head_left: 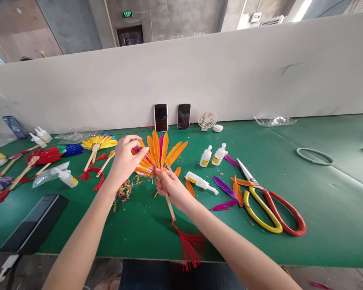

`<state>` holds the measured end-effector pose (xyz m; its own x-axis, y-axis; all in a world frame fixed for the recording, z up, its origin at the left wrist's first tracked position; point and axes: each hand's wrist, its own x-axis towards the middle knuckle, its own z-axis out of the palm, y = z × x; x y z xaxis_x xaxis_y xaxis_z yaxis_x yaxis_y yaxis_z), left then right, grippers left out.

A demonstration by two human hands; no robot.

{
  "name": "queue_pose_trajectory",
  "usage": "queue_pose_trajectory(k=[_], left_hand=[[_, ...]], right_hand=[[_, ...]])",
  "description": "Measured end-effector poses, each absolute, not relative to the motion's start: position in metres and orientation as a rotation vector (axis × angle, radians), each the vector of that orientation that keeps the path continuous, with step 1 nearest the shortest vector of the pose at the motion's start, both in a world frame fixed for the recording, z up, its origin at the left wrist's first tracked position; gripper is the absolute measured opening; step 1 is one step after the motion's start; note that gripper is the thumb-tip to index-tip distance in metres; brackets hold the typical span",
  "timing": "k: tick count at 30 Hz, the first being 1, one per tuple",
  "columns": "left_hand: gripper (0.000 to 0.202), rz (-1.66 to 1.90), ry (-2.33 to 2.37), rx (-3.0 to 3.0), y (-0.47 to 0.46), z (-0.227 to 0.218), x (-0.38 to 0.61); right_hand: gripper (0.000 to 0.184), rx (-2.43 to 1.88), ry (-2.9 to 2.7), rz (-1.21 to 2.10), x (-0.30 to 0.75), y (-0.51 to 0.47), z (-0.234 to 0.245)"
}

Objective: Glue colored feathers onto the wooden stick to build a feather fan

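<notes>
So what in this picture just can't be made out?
Head view, the only one:
- Left ends of the orange feather fan: covered by the left hand.
- Its wooden stick's top: wrapped by the right hand.
- Labels on the small white glue bottles: too small to read.
- The green wall sign: too small and blurred.
- The flat black device: runs past the table edge.

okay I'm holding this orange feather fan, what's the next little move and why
Probably press the feather pinched by your left hand down into the orange feather fan. Your right hand already grips its wooden stick, and that left edge looks unsettled.
</notes>
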<state>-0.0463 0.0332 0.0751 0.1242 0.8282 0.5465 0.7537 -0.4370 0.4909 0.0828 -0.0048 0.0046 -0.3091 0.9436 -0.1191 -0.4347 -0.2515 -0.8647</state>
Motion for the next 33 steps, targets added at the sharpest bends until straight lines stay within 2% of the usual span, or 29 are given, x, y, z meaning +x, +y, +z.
queue_pose_trajectory(k=[16, 26, 33], left_hand=[[0.019, 1.148, 1.586, 2.218, 0.033, 0.078, -0.048], [0.026, 0.971, 1.428, 1.929, 0.038, 0.083, -0.059], [0.014, 1.011, 1.381, 1.830, 0.040, 0.084, -0.054]], right_hand=[[0.031, -0.842, -0.900, 1.749, 0.083, -0.008, 0.006], [0.027, -0.836, -0.893, 1.777, 0.084, -0.009, 0.008], [0.027, -0.852, -0.879, 1.788, 0.084, -0.009, 0.006]])
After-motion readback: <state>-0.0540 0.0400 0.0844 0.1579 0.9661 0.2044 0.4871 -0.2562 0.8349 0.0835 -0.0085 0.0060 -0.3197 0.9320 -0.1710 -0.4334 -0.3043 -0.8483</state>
